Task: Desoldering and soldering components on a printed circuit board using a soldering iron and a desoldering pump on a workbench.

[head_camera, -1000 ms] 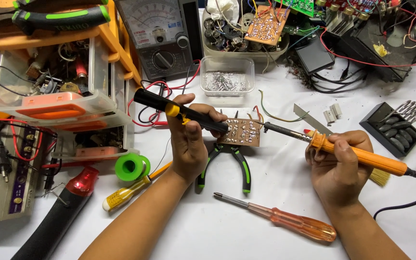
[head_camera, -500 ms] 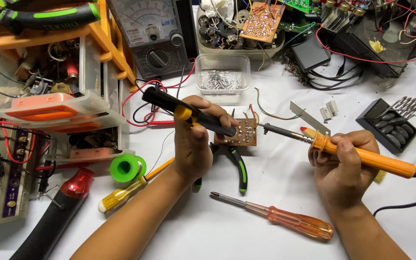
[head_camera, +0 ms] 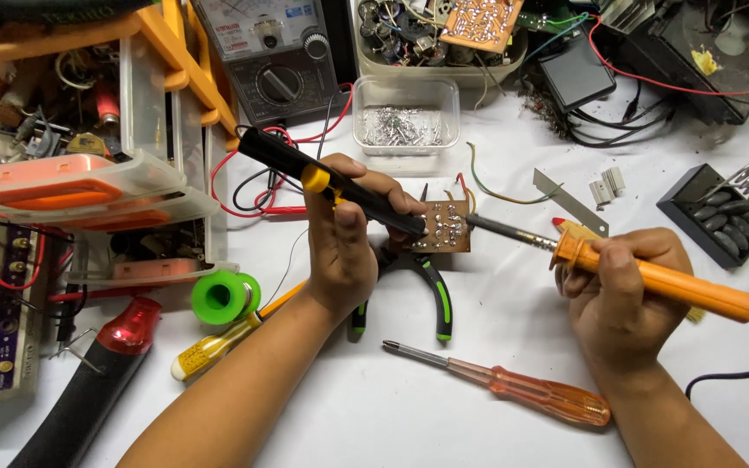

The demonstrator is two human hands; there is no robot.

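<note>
Left hand (head_camera: 340,251) at centre frame, fingers wrapped tight round a black desoldering pump (head_camera: 327,185) with a yellow button, nozzle pressed onto a small brown circuit board (head_camera: 444,227). Right hand (head_camera: 621,295) at right of centre, fingers closed round the orange handle of a soldering iron (head_camera: 652,276), metal tip touching the board's right edge. Board just right of the left hand's fingertips, at mid-frame, solder side up.

Under the board and partly hidden by the left hand: pliers (head_camera: 437,295) with black-and-green grips. Below, near the bottom centre, a screwdriver (head_camera: 513,390) with a clear orange handle, well clear of both hands. Left of the left forearm, a green solder spool (head_camera: 223,296) and a yellow-handled screwdriver (head_camera: 218,347), shaft running behind the wrist. Upper centre, a clear plastic tub (head_camera: 407,121) of small metal parts beside an analogue multimeter (head_camera: 275,56), red and black leads looping beneath the pump. Upper left, an orange-framed parts organiser (head_camera: 88,139). At right edge, a black tray (head_camera: 717,212).
</note>
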